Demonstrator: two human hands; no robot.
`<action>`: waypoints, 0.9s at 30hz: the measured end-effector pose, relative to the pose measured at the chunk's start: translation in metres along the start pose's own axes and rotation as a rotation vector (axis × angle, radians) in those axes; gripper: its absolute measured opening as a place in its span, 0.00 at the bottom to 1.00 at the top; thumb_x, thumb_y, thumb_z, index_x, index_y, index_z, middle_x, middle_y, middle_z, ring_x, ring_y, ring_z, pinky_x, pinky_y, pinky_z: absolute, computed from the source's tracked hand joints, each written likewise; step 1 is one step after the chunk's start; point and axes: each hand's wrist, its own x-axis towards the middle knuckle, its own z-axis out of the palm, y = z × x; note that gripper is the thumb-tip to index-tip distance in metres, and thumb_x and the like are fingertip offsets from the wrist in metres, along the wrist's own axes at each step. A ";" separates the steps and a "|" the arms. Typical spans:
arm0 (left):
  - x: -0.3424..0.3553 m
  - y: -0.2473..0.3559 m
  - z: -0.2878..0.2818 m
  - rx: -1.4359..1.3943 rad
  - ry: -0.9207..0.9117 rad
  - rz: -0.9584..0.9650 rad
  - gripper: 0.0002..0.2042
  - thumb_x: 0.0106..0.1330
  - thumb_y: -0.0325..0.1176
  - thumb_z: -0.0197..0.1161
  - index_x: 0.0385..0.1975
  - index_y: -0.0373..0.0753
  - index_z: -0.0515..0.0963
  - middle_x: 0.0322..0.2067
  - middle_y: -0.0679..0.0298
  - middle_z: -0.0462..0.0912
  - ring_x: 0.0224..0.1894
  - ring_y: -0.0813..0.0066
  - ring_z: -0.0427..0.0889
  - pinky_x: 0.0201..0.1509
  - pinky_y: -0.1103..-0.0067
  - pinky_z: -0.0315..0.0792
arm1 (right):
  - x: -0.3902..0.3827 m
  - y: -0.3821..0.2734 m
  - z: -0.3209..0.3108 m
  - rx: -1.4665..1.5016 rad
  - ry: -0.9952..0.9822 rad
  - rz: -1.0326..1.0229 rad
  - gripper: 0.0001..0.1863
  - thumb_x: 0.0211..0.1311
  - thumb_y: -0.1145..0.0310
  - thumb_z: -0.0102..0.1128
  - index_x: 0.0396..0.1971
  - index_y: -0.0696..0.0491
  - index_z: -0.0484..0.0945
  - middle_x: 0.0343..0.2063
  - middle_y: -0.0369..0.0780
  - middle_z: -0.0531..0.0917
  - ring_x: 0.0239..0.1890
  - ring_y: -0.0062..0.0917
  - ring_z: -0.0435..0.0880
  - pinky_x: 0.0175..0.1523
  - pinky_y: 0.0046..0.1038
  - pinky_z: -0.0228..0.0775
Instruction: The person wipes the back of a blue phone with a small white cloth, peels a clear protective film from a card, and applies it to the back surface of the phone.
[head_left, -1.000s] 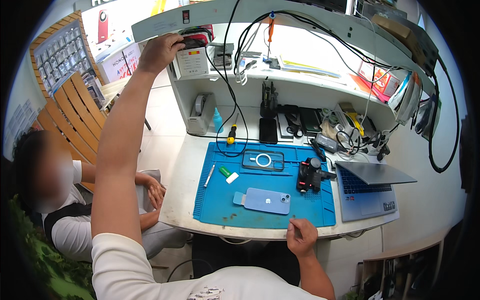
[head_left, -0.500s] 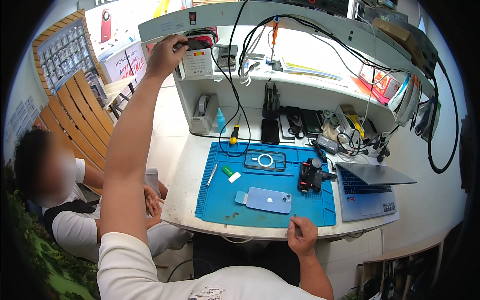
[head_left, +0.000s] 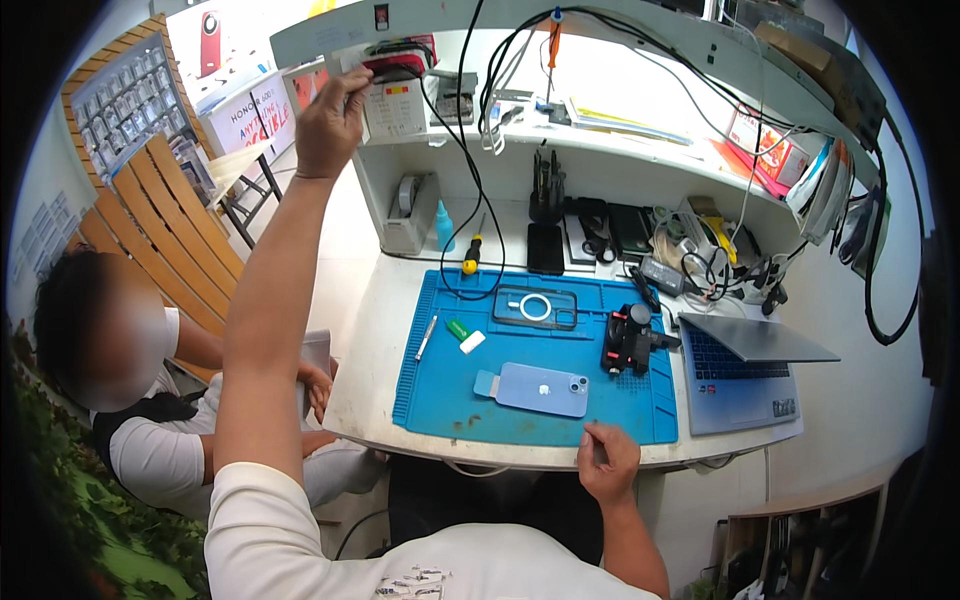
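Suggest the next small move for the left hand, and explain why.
Perhaps shift the left hand slightly right, over the white box: its pinched fingers are already at the box's upper left edge, close to a red item sticking out of the top.

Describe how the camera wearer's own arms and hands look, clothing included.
The left hand and right hand are bare, with no gloves or wristwatch showing. The left arm has a short off-white sleeve, its lower part uncovered. The right forearm is bare too, its sleeve not clearly visible. The matching shirt bears a dark print.
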 end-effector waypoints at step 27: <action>-0.174 0.279 -0.128 -0.695 -1.174 -1.554 0.17 0.66 0.39 0.76 0.43 0.27 0.89 0.31 0.59 0.91 0.28 0.76 0.86 0.34 0.78 0.78 | 0.185 -0.006 0.112 -0.093 -1.039 0.030 0.16 0.68 0.58 0.75 0.49 0.52 0.93 0.43 0.43 0.93 0.48 0.38 0.91 0.54 0.38 0.83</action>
